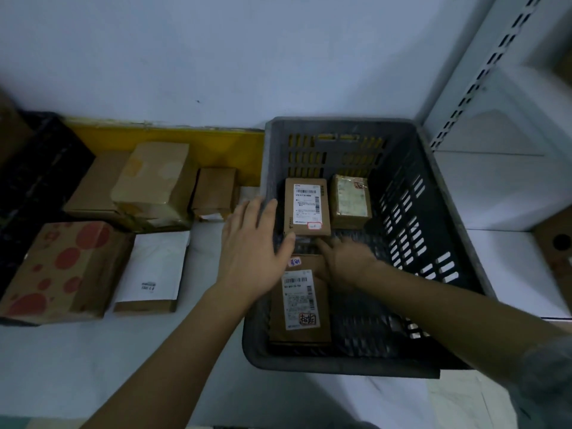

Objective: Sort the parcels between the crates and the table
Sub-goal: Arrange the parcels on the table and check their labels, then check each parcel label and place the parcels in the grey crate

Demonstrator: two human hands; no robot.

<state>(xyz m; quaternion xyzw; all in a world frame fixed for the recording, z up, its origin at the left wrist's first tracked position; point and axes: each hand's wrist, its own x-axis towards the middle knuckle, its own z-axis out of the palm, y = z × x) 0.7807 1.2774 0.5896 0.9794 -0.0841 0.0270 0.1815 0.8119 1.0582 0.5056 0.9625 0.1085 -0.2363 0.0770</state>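
Roughly midway, we judged: several parcels [65,270] lay on the table [185,351] beyond our open, empty left hand [252,246], three stayed in the grey crate [433,243], our blurred right hand [343,261] resting loosely on the nearest box [298,305].

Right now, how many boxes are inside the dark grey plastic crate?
3: labelled brown cardboard box far left, tape-wrapped box beside it, long labelled box nearest; hands may hide more.
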